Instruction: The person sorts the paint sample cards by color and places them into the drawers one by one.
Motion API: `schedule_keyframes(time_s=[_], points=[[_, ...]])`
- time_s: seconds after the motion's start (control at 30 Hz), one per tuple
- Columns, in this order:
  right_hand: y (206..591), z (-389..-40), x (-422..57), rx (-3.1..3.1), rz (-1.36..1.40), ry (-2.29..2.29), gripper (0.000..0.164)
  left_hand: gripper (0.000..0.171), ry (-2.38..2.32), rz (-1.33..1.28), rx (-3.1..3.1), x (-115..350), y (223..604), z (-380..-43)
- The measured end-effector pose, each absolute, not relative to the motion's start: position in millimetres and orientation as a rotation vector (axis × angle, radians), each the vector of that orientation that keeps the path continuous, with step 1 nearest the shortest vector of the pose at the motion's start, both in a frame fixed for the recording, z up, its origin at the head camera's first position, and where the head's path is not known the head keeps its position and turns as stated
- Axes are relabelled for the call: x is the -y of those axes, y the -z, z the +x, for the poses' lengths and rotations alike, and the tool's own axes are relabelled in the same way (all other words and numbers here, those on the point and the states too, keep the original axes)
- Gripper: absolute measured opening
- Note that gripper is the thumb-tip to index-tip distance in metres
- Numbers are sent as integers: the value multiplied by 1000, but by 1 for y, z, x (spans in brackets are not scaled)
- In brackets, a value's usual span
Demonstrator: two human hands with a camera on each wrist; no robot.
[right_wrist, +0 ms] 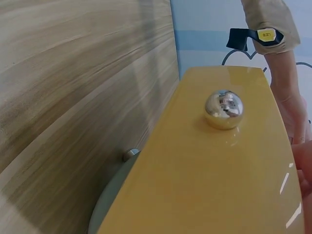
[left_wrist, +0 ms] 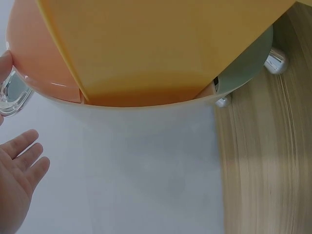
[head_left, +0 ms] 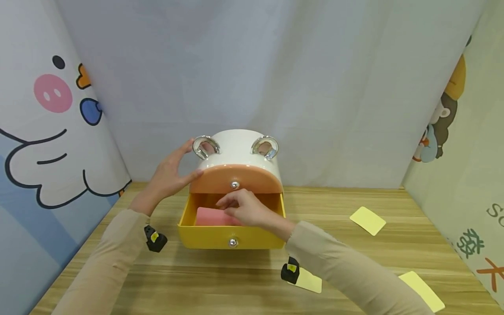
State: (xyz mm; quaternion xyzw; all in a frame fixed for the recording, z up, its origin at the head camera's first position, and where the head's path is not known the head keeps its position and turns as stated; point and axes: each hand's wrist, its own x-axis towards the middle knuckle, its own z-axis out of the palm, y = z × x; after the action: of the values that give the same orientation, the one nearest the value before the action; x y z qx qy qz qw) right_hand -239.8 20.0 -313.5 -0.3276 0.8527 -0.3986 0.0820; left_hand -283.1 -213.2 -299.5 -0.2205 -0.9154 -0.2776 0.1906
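1. Yellow drawer [left_wrist: 136, 44] spans the top centre and top right, jutting out past the upper edge of the frame
2. Orange panel [left_wrist: 34, 48] with a curved rim sits at upper left, beside the drawer
3. Green panel [left_wrist: 251, 61] shows at upper right, on the drawer's other side
4. Larger metal stub [left_wrist: 276, 61] sticks out by the green rim; smaller metal stub [left_wrist: 223, 102] lies left of and below it
5. Left hand [left_wrist: 17, 180] enters at the left edge: three fingers extended at lower left, another digit touching the orange rim
6. Silver ring [left_wrist: 15, 95] lies just below that digit
7. Pale expanse [left_wrist: 136, 175] fills the lower middle
8. Wood-grained worktop [left_wrist: 263, 165] runs down the right
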Motion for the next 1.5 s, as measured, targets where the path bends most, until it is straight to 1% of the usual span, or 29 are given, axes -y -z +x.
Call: schedule_keyframes(time_s=[0.43,0.63,0.9,1.0,1.13,1.5], points=[[301,-236,-37,-2523,-1027,1338,20,80,773,-621,2558,213,299,-283],[294,-223,-51,-2464,-1064,1545,20,80,778,-610,2571,214,299,-283],[294,-196,-69,-2423,-1013,1767,18,80,775,-602,2593,213,297,-282],[300,-185,-74,-2473,-1084,1766,18,80,768,-597,2596,214,297,-282],[320,-172,-76,-2531,-1166,1758,19,80,774,-598,2592,214,298,-283],[376,-162,-64,-2604,-1174,1847,22,81,777,-619,2568,213,299,-284]])
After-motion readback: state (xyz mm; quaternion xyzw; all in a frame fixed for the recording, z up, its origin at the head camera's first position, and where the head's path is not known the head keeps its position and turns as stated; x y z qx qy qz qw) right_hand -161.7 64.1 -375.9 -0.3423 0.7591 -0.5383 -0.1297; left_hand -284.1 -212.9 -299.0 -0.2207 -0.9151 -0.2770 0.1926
